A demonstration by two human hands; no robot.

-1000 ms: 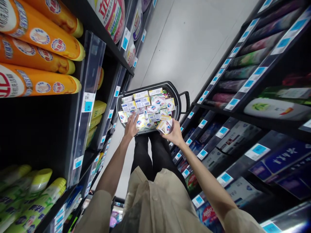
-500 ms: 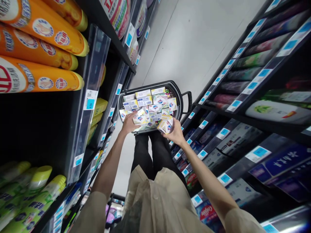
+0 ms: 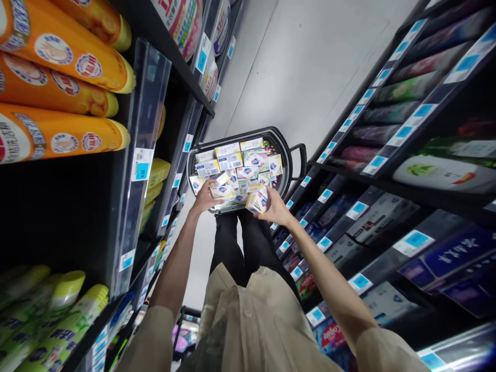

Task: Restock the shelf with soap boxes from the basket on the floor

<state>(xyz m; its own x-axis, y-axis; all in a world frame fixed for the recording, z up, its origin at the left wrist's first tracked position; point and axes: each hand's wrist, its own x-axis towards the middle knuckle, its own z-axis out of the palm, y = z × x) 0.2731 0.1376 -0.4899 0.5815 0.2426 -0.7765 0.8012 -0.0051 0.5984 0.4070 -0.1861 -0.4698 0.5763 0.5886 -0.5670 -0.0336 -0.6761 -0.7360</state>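
Observation:
A dark shopping basket on the floor in front of my legs holds many small white-and-yellow soap boxes, stacked in rows. My left hand is at the basket's near left corner, its fingers closed round a soap box lying on the others. At the near right side, my right hand grips a pair of soap boxes, tilted, over the near rim. The fingertips behind the boxes are partly hidden in both hands.
Shelves rise close on both sides. Orange detergent bottles and yellow-capped green bottles stand at left. At right are toothpaste boxes and a white bottle. The basket's handle points toward the right shelf. Grey floor extends ahead.
My right hand has moved a little to the left with its soap boxes, turning them slightly. My left hand stays almost where it was. The view has shifted slightly.

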